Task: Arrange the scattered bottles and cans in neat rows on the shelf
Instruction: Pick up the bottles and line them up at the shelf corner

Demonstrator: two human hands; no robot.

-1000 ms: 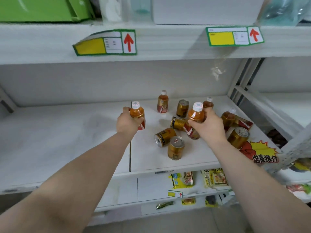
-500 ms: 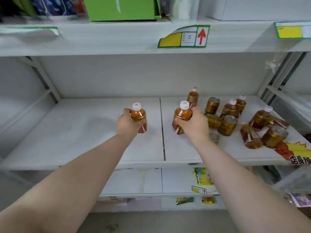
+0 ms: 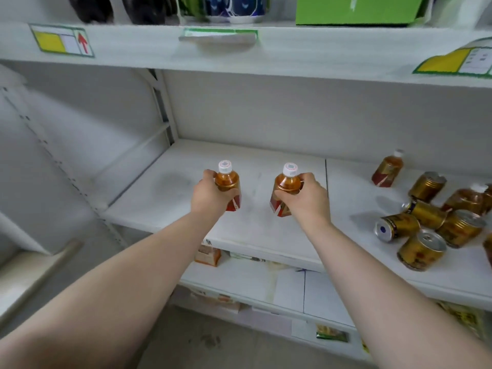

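My left hand [image 3: 209,194] grips a small amber bottle [image 3: 228,182] with a white cap and red label, held upright over the left part of the white shelf [image 3: 266,235]. Beside it, my right hand [image 3: 306,199] holds a second amber bottle [image 3: 286,183] of the same kind, also upright. To the right lies a scattered pile of gold cans [image 3: 423,250], some on their sides [image 3: 396,227], mixed with more amber bottles [image 3: 464,199]. One bottle [image 3: 387,170] stands apart at the back.
The upper shelf [image 3: 239,57] hangs low overhead, carrying price tags [image 3: 62,42], a green box [image 3: 356,9] and dark containers. A metal upright [image 3: 162,107] bounds the shelf on the left. Lower shelves [image 3: 287,288] hold small packets.
Both hands have carried their bottles leftward, away from the pile, over the bare left section of the shelf. The view has swung left, so the pile now sits at the right edge.
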